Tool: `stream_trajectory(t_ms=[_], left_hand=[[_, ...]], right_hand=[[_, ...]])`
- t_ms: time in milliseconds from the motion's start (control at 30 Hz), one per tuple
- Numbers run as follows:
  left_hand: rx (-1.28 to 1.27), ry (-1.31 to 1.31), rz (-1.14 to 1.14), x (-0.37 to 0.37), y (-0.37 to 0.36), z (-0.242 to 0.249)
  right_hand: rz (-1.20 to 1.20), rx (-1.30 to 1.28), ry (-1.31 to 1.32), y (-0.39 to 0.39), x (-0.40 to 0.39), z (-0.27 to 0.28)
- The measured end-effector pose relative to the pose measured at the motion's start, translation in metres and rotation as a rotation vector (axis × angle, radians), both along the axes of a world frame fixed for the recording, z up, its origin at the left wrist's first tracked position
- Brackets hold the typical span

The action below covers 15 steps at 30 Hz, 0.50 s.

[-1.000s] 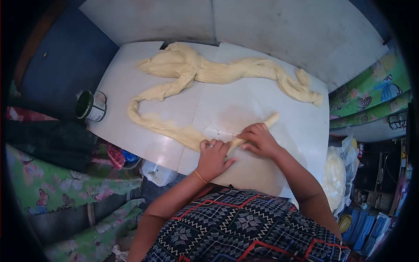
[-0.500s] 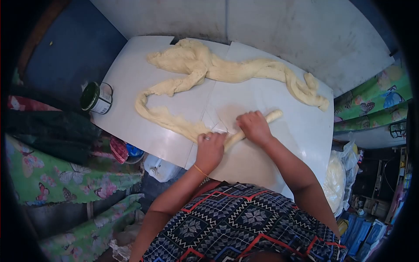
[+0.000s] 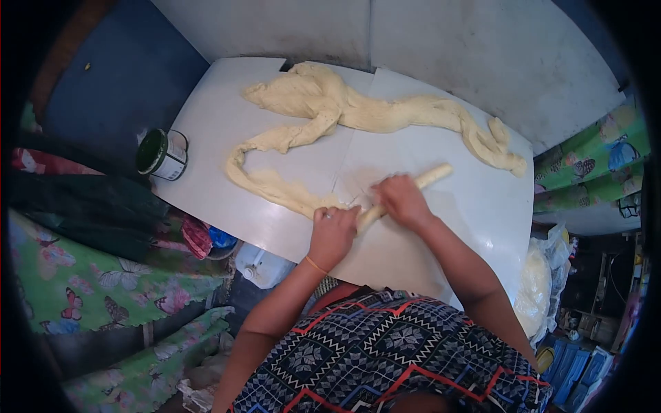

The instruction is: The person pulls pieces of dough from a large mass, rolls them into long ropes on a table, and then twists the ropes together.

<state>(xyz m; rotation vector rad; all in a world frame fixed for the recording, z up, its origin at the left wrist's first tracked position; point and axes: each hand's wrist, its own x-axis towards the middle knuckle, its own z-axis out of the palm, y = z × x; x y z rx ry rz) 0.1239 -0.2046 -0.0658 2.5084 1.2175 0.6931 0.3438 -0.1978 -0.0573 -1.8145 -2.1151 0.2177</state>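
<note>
A long strip of pale yellow dough [image 3: 272, 191] runs across the white tabletop to my hands. My left hand [image 3: 333, 234], with a thin band at the wrist, has its fingers curled over the strip near the table's front edge. Further right, my right hand [image 3: 401, 201] is closed over the rolled part of the dough, its fingers slightly blurred. Between the hands shows a short length of this dough roll [image 3: 370, 217]. Its smooth, rounded end sticks out beyond my right hand. The parts under my palms are hidden.
The thick bulk of the dough [image 3: 375, 113] lies along the back of the white table [image 3: 206, 138]. A tub with a dark green inside [image 3: 162, 153] stands at the left edge. Below are a white plastic jug [image 3: 263, 267] and, at right, a clear plastic bag [image 3: 537, 282].
The whole view has shifted slightly to the right. The free end of the dough roll reaches a little further out past my right hand and lies straighter. Both hands stay on the dough.
</note>
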Motion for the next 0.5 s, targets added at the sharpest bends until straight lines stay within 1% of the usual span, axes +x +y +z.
stream_trajectory(t_ms=[33,67,133,200,267,300,367,400,467,500], left_hand=[[-0.037,0.044,-0.129,-0.003,-0.003,0.001],[-0.034,0.044,-0.125,-0.005,-0.006,0.001],[0.086,0.054,-0.152,-0.008,-0.014,0.005],[0.1,0.047,-0.111,-0.008,-0.016,0.003],[0.027,-0.046,0.09,-0.007,-0.012,0.007],[0.027,-0.038,0.085,-0.005,-0.009,0.007],[0.072,-0.047,0.298,0.0,-0.003,0.005],[0.081,-0.044,0.294,-0.003,-0.001,-0.002],[-0.025,0.019,-0.032,-0.012,0.007,-0.02],[-0.02,0.019,-0.025,-0.016,0.004,-0.012]], right_hand=[[0.24,0.077,0.062,-0.016,0.0,0.0],[0.477,0.148,0.125,-0.028,0.002,-0.001],[0.438,0.125,0.163,-0.039,0.008,-0.002],[0.403,0.099,0.199,-0.035,0.008,-0.001],[0.211,0.057,0.031,-0.012,-0.004,0.002],[0.206,0.059,0.039,0.001,-0.013,0.001],[-0.047,0.182,0.005,0.022,-0.027,-0.004],[-0.05,0.19,0.009,0.022,-0.027,-0.004],[0.224,-0.166,0.037,0.017,-0.023,-0.006],[0.231,-0.161,0.035,0.005,-0.022,-0.005]])
